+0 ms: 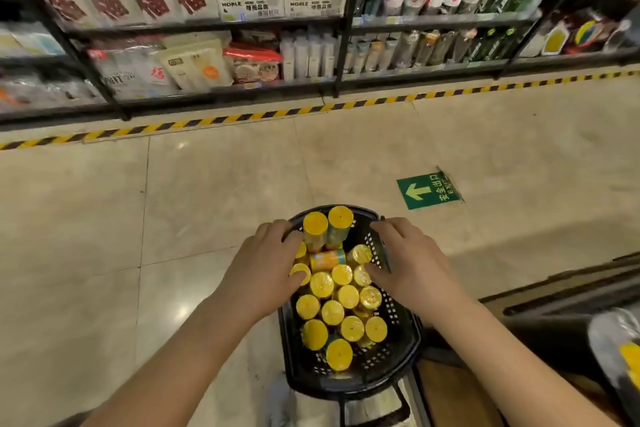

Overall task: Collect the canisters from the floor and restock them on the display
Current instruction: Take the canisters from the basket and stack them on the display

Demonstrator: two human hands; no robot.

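A black plastic basket sits low in front of me on the tiled floor, packed with several yellow-lidded canisters. Most stand upright. One with an orange and blue label lies on its side near the far end. My left hand is curled over the basket's left rim, thumb touching a canister lid. My right hand grips the right rim, thumb against the canisters.
Black shelves of packaged goods and bottles line the far side, behind yellow-black hazard tape. A green arrow sticker lies on the floor beyond the basket. A dark low display edge stands at my right.
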